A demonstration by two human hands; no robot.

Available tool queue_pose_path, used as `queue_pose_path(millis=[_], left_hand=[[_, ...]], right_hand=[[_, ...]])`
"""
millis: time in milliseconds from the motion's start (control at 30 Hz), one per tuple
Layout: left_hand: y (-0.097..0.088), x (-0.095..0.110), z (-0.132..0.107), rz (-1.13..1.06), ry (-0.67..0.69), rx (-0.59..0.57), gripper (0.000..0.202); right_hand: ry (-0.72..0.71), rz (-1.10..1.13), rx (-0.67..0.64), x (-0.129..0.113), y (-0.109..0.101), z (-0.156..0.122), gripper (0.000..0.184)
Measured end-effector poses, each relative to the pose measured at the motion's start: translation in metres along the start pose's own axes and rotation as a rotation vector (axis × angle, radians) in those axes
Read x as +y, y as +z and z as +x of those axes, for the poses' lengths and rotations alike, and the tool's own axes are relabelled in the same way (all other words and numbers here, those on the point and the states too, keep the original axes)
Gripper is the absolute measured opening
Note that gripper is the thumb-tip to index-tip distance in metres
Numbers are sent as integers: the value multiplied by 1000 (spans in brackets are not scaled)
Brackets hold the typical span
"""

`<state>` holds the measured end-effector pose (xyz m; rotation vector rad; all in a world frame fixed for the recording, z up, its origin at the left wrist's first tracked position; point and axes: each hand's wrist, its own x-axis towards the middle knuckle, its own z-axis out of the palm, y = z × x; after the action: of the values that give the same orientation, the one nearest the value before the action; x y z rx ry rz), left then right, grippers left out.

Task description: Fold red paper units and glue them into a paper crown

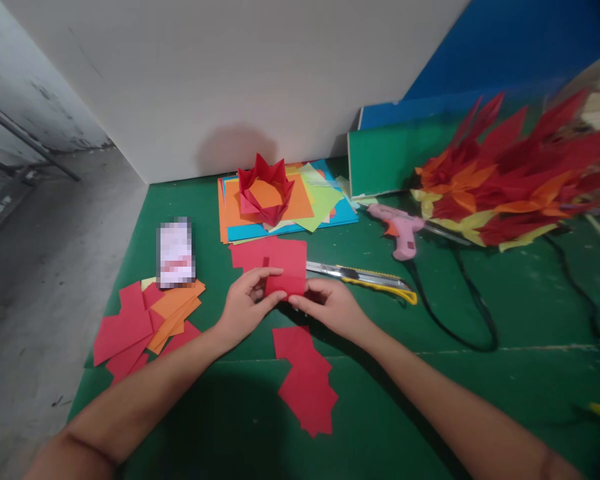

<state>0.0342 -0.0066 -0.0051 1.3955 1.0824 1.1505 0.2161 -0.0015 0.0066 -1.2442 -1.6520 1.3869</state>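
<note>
Both hands grip one small piece of red paper point(286, 284) above the green table. My left hand point(247, 300) pinches its left side and lower edge between thumb and fingers. At the lower right corner, my right hand point(334, 303) closes on it with thumb and forefinger. Behind the held piece lie more red paper pieces point(250, 255). A yellow utility knife point(365, 275) rests just beyond my right hand, its blade end close to the paper. Nearer to me, several red paper pieces point(307, 380) overlap in a loose row.
A red folded-paper ring point(245, 190) sits on stacked coloured paper point(303, 200). To the right are a pink glue gun point(405, 233) with a black cord and red-orange paper flowers point(520, 167). At left lie a phone point(176, 253), orange paper point(177, 310) and red scraps point(125, 333).
</note>
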Motion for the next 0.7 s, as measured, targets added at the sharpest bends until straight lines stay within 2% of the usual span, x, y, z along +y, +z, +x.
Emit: queue_pose_path(millis=[400,567,700], left_hand=[[1,3,-1,164,29,56,29],[1,2,-1,128,12,66,31],[2,1,-2,58,-51,37,43]], right_hand=[[43,6,-23,-1,-1,2,33],[49,15,-20,-2,-1,2,33],[59,50,-26,-2,-1,2,35]])
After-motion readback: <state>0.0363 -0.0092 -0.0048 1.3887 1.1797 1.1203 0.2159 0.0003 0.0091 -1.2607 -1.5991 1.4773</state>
